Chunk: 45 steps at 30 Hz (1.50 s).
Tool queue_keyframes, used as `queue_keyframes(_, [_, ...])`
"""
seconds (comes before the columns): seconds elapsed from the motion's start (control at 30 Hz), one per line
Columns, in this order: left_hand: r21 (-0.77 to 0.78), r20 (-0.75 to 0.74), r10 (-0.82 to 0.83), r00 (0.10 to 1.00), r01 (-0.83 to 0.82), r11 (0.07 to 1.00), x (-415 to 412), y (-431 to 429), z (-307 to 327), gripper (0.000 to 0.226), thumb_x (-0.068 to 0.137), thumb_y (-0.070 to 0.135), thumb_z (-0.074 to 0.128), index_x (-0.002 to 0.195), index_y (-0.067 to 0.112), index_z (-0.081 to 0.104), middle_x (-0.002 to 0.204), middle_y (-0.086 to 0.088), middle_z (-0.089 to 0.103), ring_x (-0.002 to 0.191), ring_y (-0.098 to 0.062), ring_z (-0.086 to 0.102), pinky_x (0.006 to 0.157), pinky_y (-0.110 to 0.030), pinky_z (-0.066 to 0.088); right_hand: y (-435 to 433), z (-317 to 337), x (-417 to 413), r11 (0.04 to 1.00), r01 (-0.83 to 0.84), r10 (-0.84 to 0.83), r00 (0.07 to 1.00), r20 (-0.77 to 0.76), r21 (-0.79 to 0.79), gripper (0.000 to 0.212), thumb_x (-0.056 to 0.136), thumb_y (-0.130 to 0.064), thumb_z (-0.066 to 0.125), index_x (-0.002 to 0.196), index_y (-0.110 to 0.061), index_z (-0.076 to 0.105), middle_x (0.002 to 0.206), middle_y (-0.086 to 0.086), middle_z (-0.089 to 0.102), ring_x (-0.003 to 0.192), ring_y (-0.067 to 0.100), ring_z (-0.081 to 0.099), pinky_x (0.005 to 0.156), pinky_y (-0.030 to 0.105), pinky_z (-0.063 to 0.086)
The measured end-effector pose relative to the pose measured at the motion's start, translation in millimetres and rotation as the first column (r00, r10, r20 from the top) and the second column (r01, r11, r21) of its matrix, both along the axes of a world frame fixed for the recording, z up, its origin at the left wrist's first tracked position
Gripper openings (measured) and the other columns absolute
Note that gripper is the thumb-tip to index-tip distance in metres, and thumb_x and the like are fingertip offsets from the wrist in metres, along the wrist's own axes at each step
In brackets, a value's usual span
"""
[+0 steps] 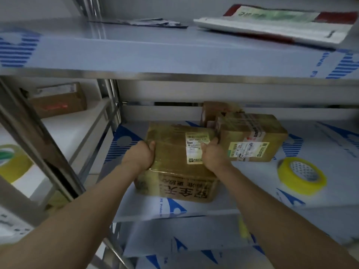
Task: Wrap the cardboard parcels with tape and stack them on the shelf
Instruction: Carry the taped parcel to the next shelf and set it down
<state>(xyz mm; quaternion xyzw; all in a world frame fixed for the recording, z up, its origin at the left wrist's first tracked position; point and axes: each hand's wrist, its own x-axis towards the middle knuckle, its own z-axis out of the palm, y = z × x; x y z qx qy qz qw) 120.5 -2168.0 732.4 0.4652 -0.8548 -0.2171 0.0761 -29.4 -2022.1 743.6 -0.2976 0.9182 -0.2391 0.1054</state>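
A taped cardboard parcel (174,167) with white labels sits on the middle shelf (320,193), near its front edge. My left hand (140,155) grips the parcel's left top edge. My right hand (213,152) holds its right top edge, thumb on the label. Right behind it lies a second taped parcel (250,136), touching or nearly touching the first. A third, smaller parcel (211,110) stands at the back of the shelf. A roll of yellow tape (302,174) lies flat on the shelf to the right.
The upper shelf (155,55) hangs low overhead, with a flat printed bag (272,24) on it. Left of the steel post (38,136) a neighbouring shelf holds a cardboard box (58,101) and another tape roll (13,164). A lower shelf (194,239) shows below.
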Motion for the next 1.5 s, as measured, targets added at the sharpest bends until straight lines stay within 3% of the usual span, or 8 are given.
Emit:
queue_keyframes(0.2, [0.048,0.197,-0.014,0.980,0.004,0.999,-18.7,-24.2,21.6,0.054,0.101,0.038,0.026,0.137,0.001,0.040,0.144,-0.023,0.039,0.127,-0.037,0.043,0.102,-0.040,0.036,-7.5,21.5,-28.6,0.984,-0.029,0.073,0.966,-0.250,0.176,0.058,0.100,-0.045,0.031,0.143,-0.007,0.025,0.133,0.021,0.046,0.116,0.034,0.052,0.087,0.040,0.048])
queue_keyframes(0.33, [-0.071,0.185,-0.189,0.964,0.205,0.976,-40.5,-27.2,22.5,0.065,0.098,0.055,0.024,0.151,0.032,-0.005,0.158,-0.009,-0.017,0.145,-0.031,-0.012,0.115,-0.050,0.002,-30.7,1.5,-30.6,0.936,-0.138,0.236,0.929,-0.286,0.325,0.070,0.097,-0.056,0.021,0.153,-0.018,0.001,0.159,0.012,-0.002,0.146,0.033,0.002,0.116,0.049,0.013])
queue_keyframes(0.57, [-0.059,0.108,-0.334,0.936,0.342,0.938,-48.0,-38.2,3.6,0.059,0.102,0.046,0.023,0.152,0.019,0.013,0.159,-0.012,0.003,0.146,-0.026,0.002,0.116,-0.034,0.006,-40.6,-15.9,-40.7,0.979,-0.150,0.169,0.976,-0.135,0.141,0.055,0.101,-0.041,0.024,0.146,-0.009,0.025,0.152,0.013,0.021,0.143,0.031,0.013,0.116,0.042,0.014])
queue_keyframes(0.77, [0.011,-0.102,-0.183,0.978,0.185,0.983,-27.6,-40.7,21.8,0.054,0.103,0.026,0.032,0.153,0.018,0.011,0.160,0.000,-0.002,0.147,-0.023,-0.007,0.115,-0.030,0.010,5.1,6.1,-19.3,0.808,0.062,-0.007,0.995,0.096,-0.586,0.031,0.101,-0.019,0.041,0.126,-0.014,0.059,0.125,0.002,0.061,0.111,0.008,0.055,0.094,0.018,0.039])
queue_keyframes(0.87, [0.196,-0.073,-0.027,0.997,0.041,0.980,-8.9,-29.6,21.8,0.063,0.099,0.038,0.040,0.151,0.010,0.017,0.154,-0.012,0.024,0.136,-0.033,0.034,0.106,-0.036,0.033,30.5,1.4,10.3,0.858,0.004,0.126,0.968,0.219,-0.513,0.021,0.102,-0.032,0.036,0.119,-0.037,0.047,0.103,-0.019,0.060,0.086,-0.018,0.054,0.077,0.002,0.038])
queue_keyframes(1.03, [0.124,-0.059,-0.036,0.998,0.043,0.991,7.7,10.2,6.6,0.069,0.100,0.044,0.036,0.146,-0.002,0.014,0.135,-0.023,0.049,0.121,-0.037,0.050,0.095,-0.040,0.040,33.3,-17.4,38.6,0.983,-0.065,0.073,0.997,0.037,-0.173,0.056,0.104,-0.030,0.026,0.153,-0.015,0.004,0.148,0.012,0.037,0.120,0.028,0.049,0.094,0.032,0.041])
queue_keyframes(1.23, [0.218,-0.269,0.104,0.958,-0.044,0.975,20.4,6.4,16.0,0.071,0.097,0.052,0.037,0.149,0.008,0.020,0.145,-0.019,0.040,0.128,-0.036,0.044,0.102,-0.039,0.036,45.8,-22.9,53.4,0.774,0.132,-0.043,0.987,0.156,-0.619,0.050,0.097,-0.048,0.039,0.138,-0.022,0.050,0.135,0.002,0.054,0.123,0.019,0.050,0.102,0.035,0.042])
queue_keyframes(1.5, [0.107,-0.287,0.053,0.957,-0.023,0.994,32.7,21.6,-2.4,0.062,0.097,0.048,0.042,0.147,0.014,0.030,0.134,-0.010,0.054,0.120,-0.030,0.052,0.099,-0.040,0.041,43.7,-42.0,64.1,0.806,0.018,-0.093,0.991,-0.098,-0.592,0.036,0.099,-0.038,0.042,0.123,-0.021,0.063,0.123,-0.002,0.061,0.099,0.011,0.061,0.079,0.019,0.049])
